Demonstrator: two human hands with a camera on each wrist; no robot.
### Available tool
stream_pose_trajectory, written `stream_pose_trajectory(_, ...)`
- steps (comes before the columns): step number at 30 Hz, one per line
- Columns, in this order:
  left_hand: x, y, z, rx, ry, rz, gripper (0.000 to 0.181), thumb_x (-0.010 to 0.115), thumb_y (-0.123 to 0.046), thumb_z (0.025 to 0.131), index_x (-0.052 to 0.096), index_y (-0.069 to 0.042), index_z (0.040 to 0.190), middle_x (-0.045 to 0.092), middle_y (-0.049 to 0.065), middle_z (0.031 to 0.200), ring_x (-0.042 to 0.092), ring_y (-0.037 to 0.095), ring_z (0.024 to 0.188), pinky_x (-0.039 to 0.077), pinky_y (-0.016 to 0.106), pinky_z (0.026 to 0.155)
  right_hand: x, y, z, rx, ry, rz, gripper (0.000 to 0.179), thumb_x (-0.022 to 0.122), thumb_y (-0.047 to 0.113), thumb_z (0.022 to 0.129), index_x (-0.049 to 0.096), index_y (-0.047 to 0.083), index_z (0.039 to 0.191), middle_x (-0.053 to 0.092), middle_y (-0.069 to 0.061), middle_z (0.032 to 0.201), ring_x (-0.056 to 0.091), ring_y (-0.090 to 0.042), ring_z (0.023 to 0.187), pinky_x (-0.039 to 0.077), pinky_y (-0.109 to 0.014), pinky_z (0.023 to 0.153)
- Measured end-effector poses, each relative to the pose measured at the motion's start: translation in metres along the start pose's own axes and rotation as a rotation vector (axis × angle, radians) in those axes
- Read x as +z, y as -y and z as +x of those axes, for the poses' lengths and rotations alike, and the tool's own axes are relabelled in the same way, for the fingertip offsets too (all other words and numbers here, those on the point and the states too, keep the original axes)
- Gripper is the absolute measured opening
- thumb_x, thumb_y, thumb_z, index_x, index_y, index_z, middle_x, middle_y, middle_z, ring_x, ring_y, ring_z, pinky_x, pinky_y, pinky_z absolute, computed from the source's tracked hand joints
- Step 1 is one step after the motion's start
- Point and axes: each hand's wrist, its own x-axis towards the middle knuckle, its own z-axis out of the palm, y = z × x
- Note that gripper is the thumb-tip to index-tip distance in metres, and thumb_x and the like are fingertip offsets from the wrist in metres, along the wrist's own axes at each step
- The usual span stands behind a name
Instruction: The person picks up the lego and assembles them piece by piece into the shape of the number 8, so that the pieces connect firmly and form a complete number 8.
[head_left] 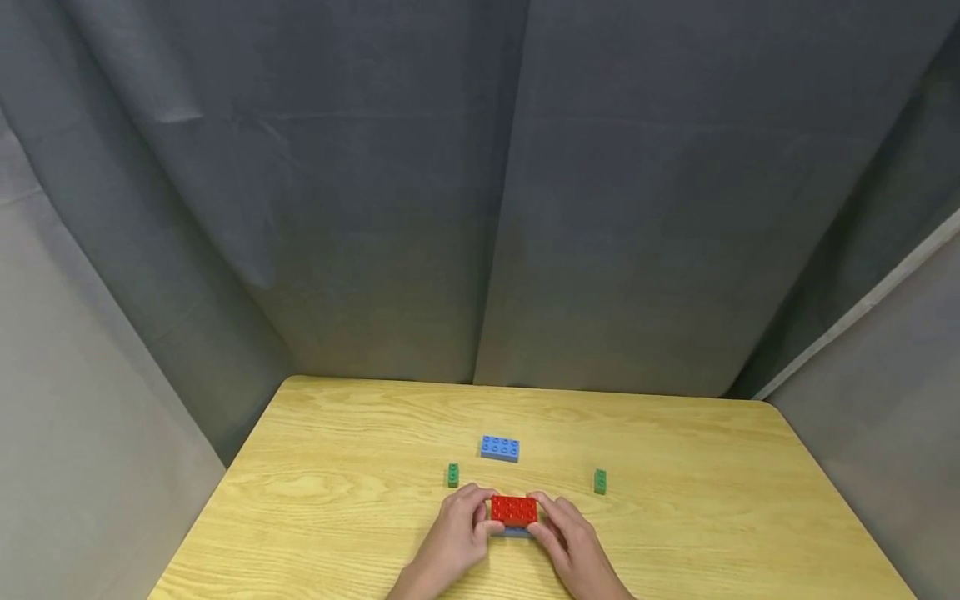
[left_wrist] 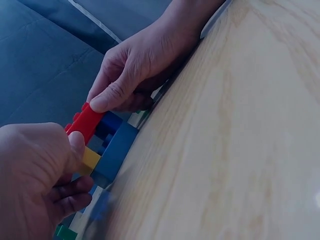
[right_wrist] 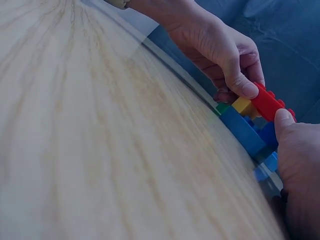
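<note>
Both hands hold a red brick [head_left: 514,510] by its two ends, near the front of the table. The left hand [head_left: 459,527] pinches its left end between thumb and fingers, while the right hand [head_left: 572,543] pinches the right end. Under the red brick, the wrist views show a yellow brick [right_wrist: 243,106] on the left and a dark blue brick [left_wrist: 111,124] on the right. Both sit on a larger blue brick [right_wrist: 242,132] that lies on the table. Whether the red brick is fully pressed onto them I cannot tell.
Beyond the hands lies a blue brick [head_left: 499,448] with studs up. One small green brick [head_left: 453,475] is to the left and another green brick [head_left: 601,482] to the right. Grey curtains [head_left: 390,208] stand behind the wooden table [head_left: 337,467].
</note>
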Motion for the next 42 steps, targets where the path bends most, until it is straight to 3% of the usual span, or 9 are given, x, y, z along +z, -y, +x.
stream_pose_trajectory(4,-0.002,0.002,0.001,-0.009,0.026,0.009,0.033,0.075,-0.015,0.084,0.067,-0.009,0.116,0.047,-0.012,0.075,0.042,0.000,0.064,0.042,0.018,0.055,0.000,0.001,0.000,0.011,0.008,-0.007,0.039,0.066,0.024,0.093,0.063,0.015,0.130,0.047,0.018,0.079,0.040,-0.001,0.065,0.039,-0.018,0.057)
stream_pose_trajectory(14,-0.017,0.009,0.007,0.029,0.121,-0.040,0.041,0.075,-0.039,0.082,0.068,-0.017,0.117,0.050,-0.012,0.074,0.043,0.001,0.062,0.040,0.017,0.056,-0.001,0.003,0.000,0.024,0.035,-0.008,0.039,0.062,0.031,0.095,0.062,0.012,0.129,0.044,0.016,0.076,0.038,0.000,0.062,0.038,-0.017,0.053)
stream_pose_trajectory(23,-0.028,0.019,0.009,0.077,0.174,-0.072,0.039,0.080,-0.035,0.079,0.068,-0.029,0.115,0.054,-0.004,0.075,0.041,0.002,0.062,0.037,0.018,0.055,0.002,-0.002,-0.001,-0.055,0.015,-0.007,0.039,0.062,0.030,0.095,0.062,0.010,0.130,0.043,0.018,0.076,0.038,0.002,0.061,0.038,-0.017,0.052)
stream_pose_trajectory(28,-0.036,0.026,0.009,0.071,0.188,-0.081,0.043,0.083,-0.031,0.077,0.067,-0.028,0.117,0.056,0.002,0.074,0.043,0.004,0.061,0.039,0.019,0.056,0.001,-0.001,-0.001,-0.039,0.032,0.001,0.038,0.062,0.029,0.095,0.062,0.012,0.130,0.043,0.018,0.075,0.038,0.001,0.061,0.038,-0.017,0.053)
stream_pose_trajectory(33,-0.044,0.032,0.011,0.047,0.157,-0.082,0.051,0.083,-0.026,0.077,0.065,-0.019,0.123,0.055,0.003,0.075,0.043,0.005,0.063,0.041,0.020,0.057,-0.001,0.001,-0.001,-0.026,0.036,-0.015,0.040,0.062,0.030,0.095,0.062,0.009,0.130,0.041,0.018,0.074,0.037,0.001,0.061,0.038,-0.017,0.053)
stream_pose_trajectory(42,-0.050,0.045,0.015,-0.009,-0.011,-0.055,0.047,0.078,-0.019,0.083,0.063,-0.013,0.127,0.050,-0.004,0.074,0.041,0.005,0.060,0.038,0.019,0.052,-0.002,0.002,-0.002,-0.016,0.037,-0.010,0.042,0.061,0.031,0.096,0.061,0.007,0.131,0.041,0.017,0.074,0.036,0.001,0.061,0.038,-0.017,0.054)
